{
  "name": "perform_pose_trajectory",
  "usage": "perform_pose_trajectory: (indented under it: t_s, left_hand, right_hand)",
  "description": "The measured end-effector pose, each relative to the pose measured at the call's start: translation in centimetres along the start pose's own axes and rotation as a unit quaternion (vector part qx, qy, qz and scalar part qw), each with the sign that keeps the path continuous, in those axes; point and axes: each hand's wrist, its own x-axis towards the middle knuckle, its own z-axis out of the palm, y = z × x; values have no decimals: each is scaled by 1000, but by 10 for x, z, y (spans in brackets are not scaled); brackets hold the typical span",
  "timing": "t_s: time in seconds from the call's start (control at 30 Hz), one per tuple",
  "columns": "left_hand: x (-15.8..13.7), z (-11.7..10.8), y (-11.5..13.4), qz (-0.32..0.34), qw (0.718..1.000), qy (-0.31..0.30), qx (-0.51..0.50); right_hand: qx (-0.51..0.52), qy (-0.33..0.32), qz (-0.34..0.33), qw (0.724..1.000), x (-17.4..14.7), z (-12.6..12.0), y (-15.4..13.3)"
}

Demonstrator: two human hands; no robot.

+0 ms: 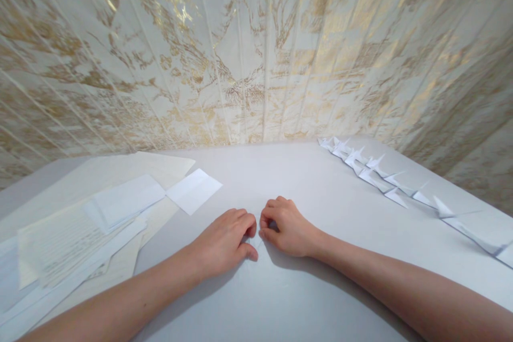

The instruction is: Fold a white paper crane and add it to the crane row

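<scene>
Tabletop (256, 171) gives room around left hand (224, 240), half-spread, empty, and right hand (292, 228), curled, contents unclear.

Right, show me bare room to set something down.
Bare: the middle of the white surface, beyond the left hand and right hand, between the square sheet and folded papers; also between the right hand and those papers. Crowded: left, under overlapping sheets, and along the folded papers.

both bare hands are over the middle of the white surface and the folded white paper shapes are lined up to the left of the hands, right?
Not quite: in the head view the folded white paper shapes are lined up to the right of the hands, not the left.
</scene>
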Motion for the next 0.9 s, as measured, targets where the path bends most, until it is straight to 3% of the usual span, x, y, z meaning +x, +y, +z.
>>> perform_pose_trajectory:
  t_s: [0.4,0.6,0.9]
  left_hand:
    - [0,3,-5,28,999,16,-3]
    - [-1,4,-6,47,999,-7,-1]
    - [4,-2,-2,-10,999,-8,-41]
  right_hand:
    - [-20,7,-2,1000,0,0,2]
    - [-22,4,-3,1000,0,1,4]
    - [-19,19,-13,1000,-1,3,4]
